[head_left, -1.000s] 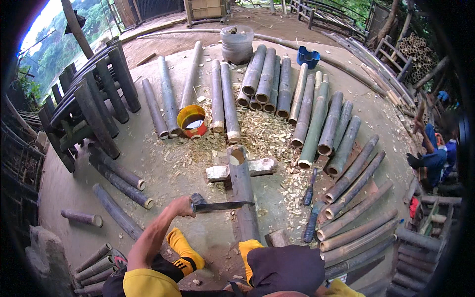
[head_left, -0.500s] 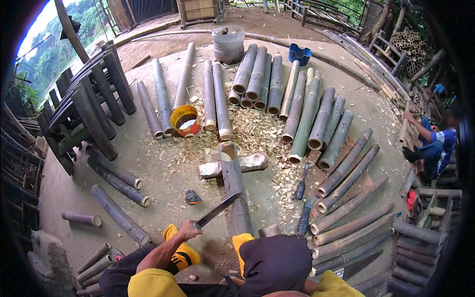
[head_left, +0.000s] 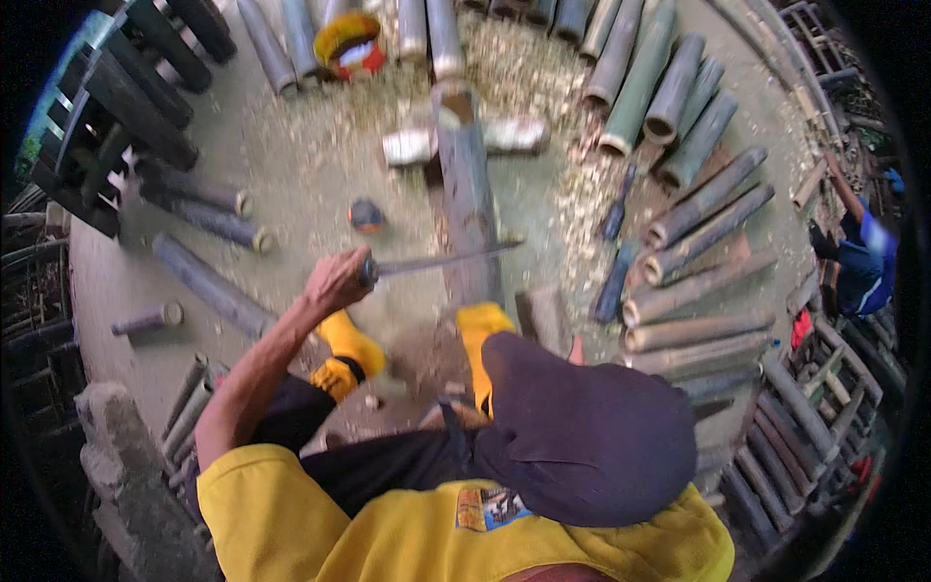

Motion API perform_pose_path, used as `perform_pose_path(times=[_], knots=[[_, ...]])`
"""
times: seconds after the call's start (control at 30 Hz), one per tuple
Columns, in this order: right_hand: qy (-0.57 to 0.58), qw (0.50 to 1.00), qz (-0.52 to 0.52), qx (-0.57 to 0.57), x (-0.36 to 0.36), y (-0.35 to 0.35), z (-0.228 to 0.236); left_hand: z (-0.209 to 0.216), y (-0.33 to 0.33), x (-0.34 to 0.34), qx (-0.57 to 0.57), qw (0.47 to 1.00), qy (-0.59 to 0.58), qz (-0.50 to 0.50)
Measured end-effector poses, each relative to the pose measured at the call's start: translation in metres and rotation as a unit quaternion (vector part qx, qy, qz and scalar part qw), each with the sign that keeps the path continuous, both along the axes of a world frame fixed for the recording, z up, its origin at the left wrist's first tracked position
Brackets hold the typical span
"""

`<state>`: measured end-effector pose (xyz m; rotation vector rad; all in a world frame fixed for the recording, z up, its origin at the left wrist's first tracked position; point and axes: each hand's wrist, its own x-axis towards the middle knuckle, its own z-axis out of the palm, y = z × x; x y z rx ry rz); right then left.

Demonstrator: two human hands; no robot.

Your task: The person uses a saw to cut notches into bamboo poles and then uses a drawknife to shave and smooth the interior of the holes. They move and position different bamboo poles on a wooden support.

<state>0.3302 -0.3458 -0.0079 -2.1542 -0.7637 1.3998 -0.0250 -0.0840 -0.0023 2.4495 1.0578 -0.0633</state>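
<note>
My left hand (head_left: 339,276) is closed around the dark handle of a long machete (head_left: 432,261). Its blade points right and lies across the view of a thick bamboo tube (head_left: 468,184); I cannot tell whether it touches. The tube's open far end leans on a pale crosspiece (head_left: 514,135), and its near end reaches my yellow-covered foot (head_left: 482,330). My right hand is out of sight, with my dark-trousered knee (head_left: 592,427) on that side. A small black and orange object (head_left: 366,215), perhaps a tape measure, lies left of the tube.
Bamboo tubes (head_left: 693,320) fan out right and ahead, near two dark-handled tools (head_left: 616,281). Wood chips (head_left: 553,184) litter the ground. A yellow and red container (head_left: 361,63) stands ahead. Dark bamboo furniture (head_left: 126,87) is at left; another person (head_left: 868,252) sits at far right.
The view has tipped downward, showing more of my yellow shirt. My left hand has turned the machete from slanting up to nearly level, its tip now beyond the tube's right side.
</note>
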Motion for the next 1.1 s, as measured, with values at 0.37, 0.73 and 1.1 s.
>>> perform_pose_path(times=[0.37, 0.73, 1.1], knots=[[-0.048, 0.999, -0.012, -0.022, -0.004, -0.001, 0.023, -0.026, -0.027, -0.005, -0.037, 0.998, 0.056, -0.001], [-0.135, 0.935, 0.254, 0.208, 0.015, 0.047, 0.061, -0.031, 0.006, 0.005, -0.009, 0.999, 0.043, -0.029], [-0.274, 0.633, 0.689, 0.224, 0.009, 0.167, 0.082, -0.033, 0.021, 0.002, 0.052, 0.995, 0.034, -0.078]])
